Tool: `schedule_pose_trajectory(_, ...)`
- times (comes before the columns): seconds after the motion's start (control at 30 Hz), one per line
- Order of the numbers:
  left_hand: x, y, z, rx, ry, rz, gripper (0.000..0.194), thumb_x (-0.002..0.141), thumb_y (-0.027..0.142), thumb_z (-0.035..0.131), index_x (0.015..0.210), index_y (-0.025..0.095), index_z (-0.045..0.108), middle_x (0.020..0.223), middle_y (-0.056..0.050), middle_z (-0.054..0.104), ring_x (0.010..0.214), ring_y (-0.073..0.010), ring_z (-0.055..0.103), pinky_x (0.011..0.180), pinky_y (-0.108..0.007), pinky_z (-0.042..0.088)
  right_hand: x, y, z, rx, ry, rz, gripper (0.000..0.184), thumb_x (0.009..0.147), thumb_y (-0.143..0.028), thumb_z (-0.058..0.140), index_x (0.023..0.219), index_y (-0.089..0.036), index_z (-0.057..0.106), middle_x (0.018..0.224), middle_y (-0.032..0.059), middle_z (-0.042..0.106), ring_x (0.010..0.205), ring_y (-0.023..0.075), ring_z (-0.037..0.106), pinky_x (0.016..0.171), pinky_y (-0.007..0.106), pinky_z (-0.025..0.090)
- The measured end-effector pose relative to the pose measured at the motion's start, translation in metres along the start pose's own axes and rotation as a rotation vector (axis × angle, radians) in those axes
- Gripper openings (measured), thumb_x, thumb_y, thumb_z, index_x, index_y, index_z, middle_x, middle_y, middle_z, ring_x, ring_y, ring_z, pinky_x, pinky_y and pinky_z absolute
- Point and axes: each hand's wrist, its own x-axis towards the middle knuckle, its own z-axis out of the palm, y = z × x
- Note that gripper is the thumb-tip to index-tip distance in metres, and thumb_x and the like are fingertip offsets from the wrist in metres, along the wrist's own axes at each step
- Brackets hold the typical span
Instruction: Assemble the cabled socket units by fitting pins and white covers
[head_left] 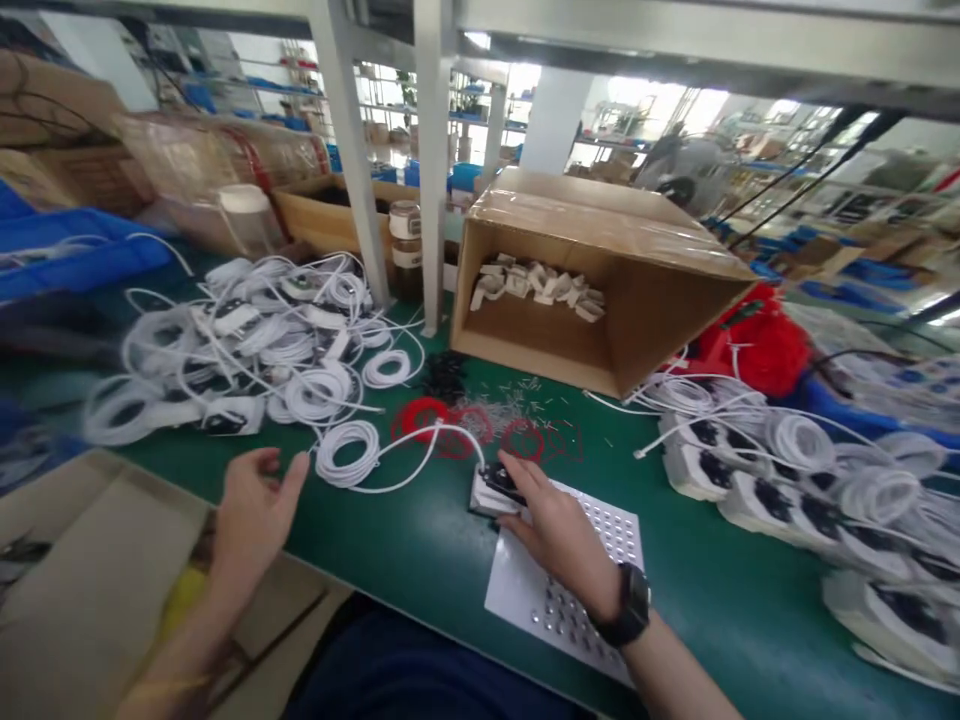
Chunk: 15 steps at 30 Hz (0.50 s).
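Note:
My right hand (559, 530), a dark watch on its wrist, grips a small white housing with a black top (491, 492) on the table. A white cable runs from this housing to a coil of white cable (347, 454) on its left. Under my right hand and forearm lies a white sheet with rows of small shiny round pieces (566, 605). My left hand (256, 500) hovers near the table's front edge, left of the coil. It holds nothing, and its thumb is apart from its fingers.
Cabled white housings (277, 330) are heaped at the left; several more (757, 500) line the right. An open cardboard box (540, 345) holds small white parts. Before it lie scattered screws (517, 400), black pieces (445, 378) and red rings (424, 415). Metal posts (433, 170) rise behind.

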Motion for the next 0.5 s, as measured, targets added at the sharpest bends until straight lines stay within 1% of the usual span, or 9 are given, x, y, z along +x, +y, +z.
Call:
schedule_pose_trajectory(0.07, 0.017, 0.003, 0.004, 0.130, -0.156, 0.025, 0.054, 0.072, 0.060, 0.045, 0.094, 0.013, 0.057, 0.094, -0.015, 0.060, 0.084, -0.0305, 0.060, 0.077, -0.043, 0.047, 0.003, -0.003, -0.003, -0.027, -0.012, 0.004, 0.068, 0.078, -0.016, 0.060, 0.139, -0.022, 0.031, 0.133, 0.0109, 0.049, 0.110, 0.0261, 0.058, 0.090, 0.040, 0.050)
schedule_pose_trajectory(0.1, 0.024, 0.006, 0.007, 0.176, -0.214, 0.037, 0.050, 0.072, 0.059, 0.046, 0.088, 0.014, 0.059, 0.092, -0.015, 0.061, 0.087, -0.0327, 0.060, 0.079, -0.045, 0.046, 0.004, -0.005, -0.005, -0.043, -0.017, 0.010, 0.066, 0.078, -0.017, 0.060, 0.138, -0.021, 0.032, 0.131, 0.0113, 0.050, 0.108, 0.0262, 0.059, 0.088, 0.040, 0.050)
schedule_pose_trajectory(0.17, 0.031, 0.014, 0.009, 0.202, -0.250, 0.042, 0.040, 0.070, 0.055, 0.050, 0.078, 0.017, 0.059, 0.088, -0.015, 0.064, 0.087, -0.0352, 0.060, 0.077, -0.045, 0.045, 0.004, -0.007, -0.008, -0.070, -0.022, 0.020, 0.062, 0.078, -0.017, 0.059, 0.135, -0.020, 0.035, 0.128, 0.0117, 0.052, 0.103, 0.0267, 0.061, 0.084, 0.040, 0.051)
schedule_pose_trajectory(0.23, 0.031, 0.017, 0.007, 0.197, -0.264, 0.047, 0.034, 0.071, 0.052, 0.050, 0.075, 0.019, 0.059, 0.086, -0.013, 0.066, 0.087, -0.0346, 0.061, 0.077, -0.044, 0.044, 0.004, -0.008, -0.009, -0.077, -0.020, 0.024, 0.057, 0.078, -0.017, 0.058, 0.131, -0.019, 0.038, 0.123, 0.0111, 0.054, 0.099, 0.0266, 0.062, 0.082, 0.039, 0.052)
schedule_pose_trajectory(0.3, 0.025, 0.016, 0.001, 0.168, -0.276, 0.044, 0.033, 0.073, 0.050, 0.048, 0.077, 0.019, 0.059, 0.087, -0.012, 0.067, 0.085, -0.0314, 0.062, 0.076, -0.041, 0.045, 0.002, -0.008, -0.008, -0.053, 0.000, 0.019, 0.053, 0.078, -0.017, 0.058, 0.128, -0.019, 0.041, 0.119, 0.0099, 0.056, 0.098, 0.0255, 0.062, 0.082, 0.038, 0.051)
schedule_pose_trajectory(0.37, 0.014, 0.013, -0.009, 0.119, -0.302, 0.029, 0.036, 0.075, 0.051, 0.045, 0.082, 0.018, 0.057, 0.083, -0.010, 0.068, 0.073, -0.0251, 0.064, 0.067, -0.035, 0.048, -0.001, -0.007, -0.006, -0.017, 0.028, 0.006, 0.052, 0.076, -0.016, 0.058, 0.126, -0.020, 0.043, 0.118, 0.0088, 0.057, 0.099, 0.0245, 0.062, 0.084, 0.037, 0.051)
schedule_pose_trajectory(0.43, 0.000, 0.013, -0.021, -0.030, -0.324, -0.035, 0.038, 0.075, 0.053, 0.044, 0.087, 0.018, 0.053, 0.074, -0.005, 0.067, 0.054, -0.0181, 0.059, 0.051, -0.029, 0.046, -0.005, -0.006, -0.004, 0.015, 0.054, -0.014, 0.052, 0.075, -0.015, 0.058, 0.125, -0.022, 0.043, 0.119, 0.0085, 0.057, 0.101, 0.0243, 0.061, 0.085, 0.038, 0.050)
schedule_pose_trajectory(0.47, -0.007, 0.014, -0.029, -0.134, -0.306, -0.081, 0.038, 0.076, 0.053, 0.044, 0.088, 0.018, 0.052, 0.070, -0.003, 0.066, 0.049, -0.0156, 0.056, 0.046, -0.027, 0.044, -0.007, -0.007, -0.003, 0.030, 0.064, -0.027, 0.052, 0.075, -0.015, 0.058, 0.125, -0.022, 0.043, 0.120, 0.0086, 0.057, 0.101, 0.0243, 0.061, 0.085, 0.038, 0.050)
schedule_pose_trajectory(0.5, -0.015, 0.016, -0.038, -0.232, -0.261, -0.126, 0.038, 0.076, 0.053, 0.046, 0.089, 0.019, 0.050, 0.069, -0.001, 0.066, 0.047, -0.0142, 0.055, 0.044, -0.025, 0.043, -0.010, -0.007, -0.003, 0.046, 0.076, -0.040, 0.052, 0.075, -0.015, 0.058, 0.124, -0.022, 0.043, 0.121, 0.0088, 0.057, 0.102, 0.0244, 0.061, 0.086, 0.038, 0.050)
